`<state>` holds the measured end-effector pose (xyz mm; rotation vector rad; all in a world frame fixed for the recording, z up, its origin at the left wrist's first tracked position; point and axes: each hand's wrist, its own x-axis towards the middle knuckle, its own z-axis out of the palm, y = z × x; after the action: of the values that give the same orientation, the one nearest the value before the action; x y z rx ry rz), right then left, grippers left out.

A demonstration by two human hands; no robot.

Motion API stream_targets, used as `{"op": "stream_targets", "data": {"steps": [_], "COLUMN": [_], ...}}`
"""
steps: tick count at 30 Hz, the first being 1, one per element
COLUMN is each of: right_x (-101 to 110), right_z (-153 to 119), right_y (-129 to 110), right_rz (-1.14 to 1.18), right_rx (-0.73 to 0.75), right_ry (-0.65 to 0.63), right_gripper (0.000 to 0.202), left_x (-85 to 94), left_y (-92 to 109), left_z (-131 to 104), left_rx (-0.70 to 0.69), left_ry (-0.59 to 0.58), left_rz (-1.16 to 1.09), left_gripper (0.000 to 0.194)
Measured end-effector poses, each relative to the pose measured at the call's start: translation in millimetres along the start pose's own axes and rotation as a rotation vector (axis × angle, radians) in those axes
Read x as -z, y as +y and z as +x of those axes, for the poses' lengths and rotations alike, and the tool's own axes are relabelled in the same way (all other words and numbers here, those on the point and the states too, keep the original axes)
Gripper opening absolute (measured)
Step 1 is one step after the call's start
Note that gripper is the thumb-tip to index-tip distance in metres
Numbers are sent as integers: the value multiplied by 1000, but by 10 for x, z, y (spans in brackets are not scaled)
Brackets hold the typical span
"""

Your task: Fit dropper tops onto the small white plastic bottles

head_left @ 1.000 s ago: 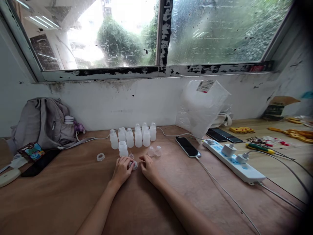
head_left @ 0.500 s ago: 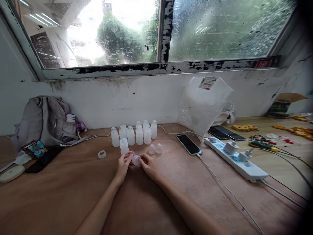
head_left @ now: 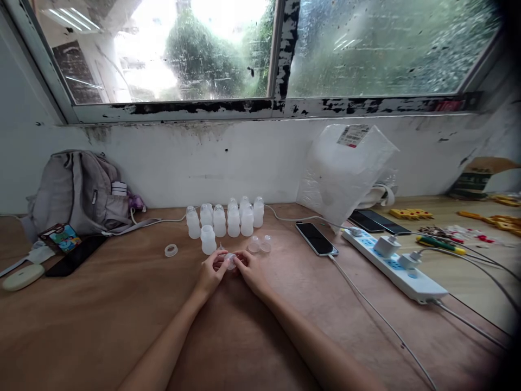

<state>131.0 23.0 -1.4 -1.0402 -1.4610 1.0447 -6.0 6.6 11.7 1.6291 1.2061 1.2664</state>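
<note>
One smooth, cream oval object lies flat at the far left of the matt brown tabletop, in front of a slumped, creased grey fabric backpack. Next comes a pale flat ring, lying on its own, then a cluster of frosted, waisted plastic bottles, upright beneath the white wall, with an open-necked bottle in front. Just before that one, the left hand curls its fingers and thumb round a small, translucent round piece; the right hand, equally bent, pinches its other side. Two clear, rounded caps sit just beyond the right hand. Further right lie a glossy black-screened phone, a crinkled plastic bag propped behind it, and a long white power strip.
</note>
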Motion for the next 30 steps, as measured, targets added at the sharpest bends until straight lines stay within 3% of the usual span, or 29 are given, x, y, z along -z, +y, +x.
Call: {"op": "stream_targets", "data": {"steps": [8, 19, 24, 30], "right_x": [-22, 0, 7, 4], "right_z": [8, -33, -33, -31], "right_y": [29, -74, -72, -121], "right_rz": [0, -147, -132, -133], "right_rx": [28, 88, 76, 89], "right_ry": [27, -35, -22, -42], "right_gripper": [22, 19, 19, 21], "left_x": [5, -8, -14, -40], "left_y": [-6, -74, -46, -56], "left_z": [22, 33, 13, 12], "left_rx": [84, 39, -60, -64], "left_ry": [-7, 67, 55, 53], "left_rz": [37, 116, 246, 290], "left_gripper": [32, 21, 27, 24]}}
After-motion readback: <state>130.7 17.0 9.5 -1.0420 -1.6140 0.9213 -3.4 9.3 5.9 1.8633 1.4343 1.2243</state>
